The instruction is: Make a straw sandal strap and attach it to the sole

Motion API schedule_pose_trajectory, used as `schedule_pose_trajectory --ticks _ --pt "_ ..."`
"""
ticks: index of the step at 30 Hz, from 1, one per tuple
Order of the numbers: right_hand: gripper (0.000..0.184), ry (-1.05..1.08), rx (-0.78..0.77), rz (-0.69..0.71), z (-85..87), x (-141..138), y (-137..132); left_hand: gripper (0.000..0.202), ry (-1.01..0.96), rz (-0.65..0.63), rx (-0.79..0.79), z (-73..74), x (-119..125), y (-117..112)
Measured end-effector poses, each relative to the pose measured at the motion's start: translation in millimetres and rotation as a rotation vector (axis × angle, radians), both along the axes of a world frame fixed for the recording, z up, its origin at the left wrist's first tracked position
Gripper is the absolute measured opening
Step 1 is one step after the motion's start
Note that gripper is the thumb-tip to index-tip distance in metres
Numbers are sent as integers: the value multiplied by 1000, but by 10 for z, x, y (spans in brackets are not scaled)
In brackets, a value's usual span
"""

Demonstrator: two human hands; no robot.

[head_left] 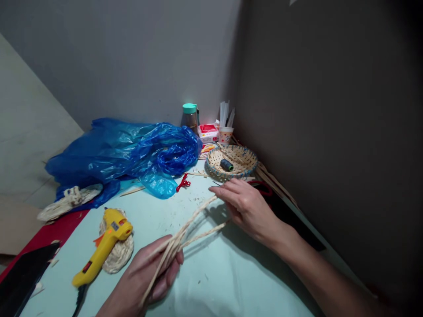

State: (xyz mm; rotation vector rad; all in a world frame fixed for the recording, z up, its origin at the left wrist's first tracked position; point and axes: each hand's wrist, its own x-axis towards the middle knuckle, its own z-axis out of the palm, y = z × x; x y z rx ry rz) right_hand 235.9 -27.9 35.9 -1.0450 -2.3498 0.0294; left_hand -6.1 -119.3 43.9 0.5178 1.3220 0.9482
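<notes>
Several pale twisted straw cords (176, 246) run through my left hand (150, 268), whose fingers are closed around them. My right hand (246, 207) is up and to the right, its fingers pinched at the upper cord strand. A second strand reaches below that hand, and its end is hidden there. A thin dark pointed thing (216, 183) shows by the right fingertips; I cannot tell whether it is held. Just beyond them, a shallow woven basket (243, 172) with blue edging holds a spool of dark thread (226, 165).
A yellow glue gun (104, 251) lies on a braided straw piece (120, 255) at left. A blue plastic bag (128, 149) covers the back left. A jar (189, 116), tissue pack (209, 133) and paper cup (225, 135) stand behind. Red cord (183, 183) lies mid-table.
</notes>
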Motion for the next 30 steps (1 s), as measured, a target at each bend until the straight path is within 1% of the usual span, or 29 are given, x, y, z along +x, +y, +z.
schedule_pose_trajectory --ticks 1,2,4,6,7,9,11,13,15,16,18,20,22,24,27,30 --pt "39 16 -6 -45 -10 13 16 34 20 12 5 22 12 -12" --pt "38 28 -14 -88 -23 23 34 31 28 -5 7 31 16 -20" --pt "36 32 -40 -147 -55 31 68 31 0 -95 17 12 3 -21" --pt "34 10 -76 -155 -86 21 92 34 -41 -160 39 -30 -29 -13" --pt "32 -3 -95 -147 -94 16 100 35 -50 -162 45 -45 -44 -8" --pt "30 -11 -131 -127 -85 21 111 38 -43 -121 56 -53 -61 -2" --pt "32 20 -153 -123 -33 60 115 42 -36 -76 75 -35 -64 3" --pt "28 79 -171 -122 57 122 104 44 -58 -24 93 -14 -65 8" --pt "23 130 -200 -85 164 168 67 44 -109 27 104 -12 -76 17" --pt "22 141 -220 -42 212 173 37 42 -141 41 108 -20 -87 22" --pt "23 137 -288 94 283 139 -38 39 -204 60 116 -44 -114 34" --pt "22 110 -375 221 306 64 -112 41 -241 111 125 -64 -137 42" --pt "14 85 -444 276 292 -8 -162 45 -236 203 139 -70 -150 45" --pt "22 77 -482 275 267 -43 -183 41 -222 268 175 -56 -155 43" --pt "33 110 -541 267 254 -25 -178 29 -238 297 232 -13 -154 38" --pt "39 155 -602 276 270 5 -160 28 -218 331 288 31 -140 37"
